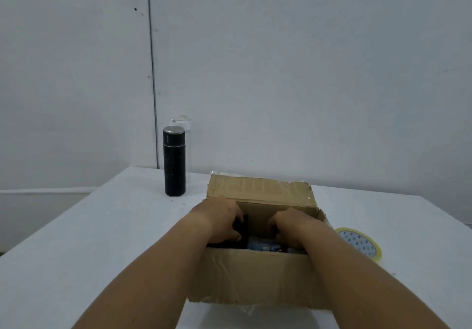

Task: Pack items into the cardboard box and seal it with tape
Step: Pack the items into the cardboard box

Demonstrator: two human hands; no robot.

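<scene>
An open cardboard box (258, 277) sits on the white table (102, 239) with its far flap (260, 190) raised. Both my hands reach into it. My left hand (222, 218) grips a black flat item (242, 229) at the box's left side. My right hand (291, 222) is curled down inside the right half; what its fingers hold is hidden. Blue-and-white packed things (263, 246) show at the bottom. A roll of clear tape (358, 243) lies flat to the right of the box.
A black flask (174, 161) with a metal cap stands at the back left of the box, and a clear bottle (186, 134) stands behind it. A pale wall rises just behind the table's far edge.
</scene>
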